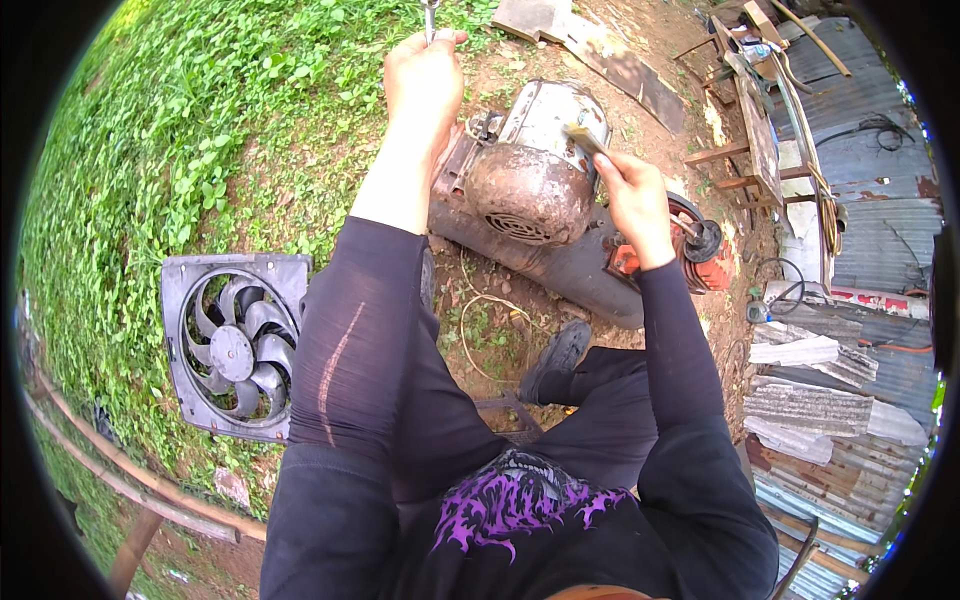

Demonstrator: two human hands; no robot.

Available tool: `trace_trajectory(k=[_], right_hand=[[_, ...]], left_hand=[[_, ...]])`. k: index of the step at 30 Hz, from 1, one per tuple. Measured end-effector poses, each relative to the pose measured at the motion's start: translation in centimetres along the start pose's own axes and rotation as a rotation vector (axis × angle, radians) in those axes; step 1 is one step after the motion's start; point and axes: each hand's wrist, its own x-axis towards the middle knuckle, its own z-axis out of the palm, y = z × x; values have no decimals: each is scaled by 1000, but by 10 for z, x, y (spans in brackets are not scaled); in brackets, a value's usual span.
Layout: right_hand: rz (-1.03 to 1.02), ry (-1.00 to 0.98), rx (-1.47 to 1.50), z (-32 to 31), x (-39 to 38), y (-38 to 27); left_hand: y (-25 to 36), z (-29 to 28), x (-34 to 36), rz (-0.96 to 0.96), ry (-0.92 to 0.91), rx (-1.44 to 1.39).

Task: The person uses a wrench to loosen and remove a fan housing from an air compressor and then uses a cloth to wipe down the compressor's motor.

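Up at the top edge, my left hand (425,85) is closed around a shiny metal tool (430,18) that looks like a wrench; its upper end is cut off by the picture edge. A rusty electric motor (530,190) with a worn silver body and a slotted end cover sits on a dark cylindrical tank (560,275) in front of me. My right hand (638,205) is at the motor's right side, pinching a small flat tan piece (584,138) against or just over the silver body. Beside that wrist is an orange-red machine part (708,262) with a dark wheel.
A grey cooling fan in a square frame (232,355) lies on the grass at my left. A thin cable (465,320) loops on the ground near my shoe (557,362). Wooden benches (760,130), corrugated metal sheets (885,245) and broken roofing pieces (805,405) stand or lie at the right.
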Motion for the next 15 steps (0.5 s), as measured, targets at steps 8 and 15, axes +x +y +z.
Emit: trace_trajectory(k=[8, 15], right_hand=[[-454, 326, -66, 88, -62, -8], [-672, 151, -216, 69, -72, 19]], left_hand=[[-17, -11, 18, 64, -15, 204], [-33, -32, 13, 162, -1, 83]])
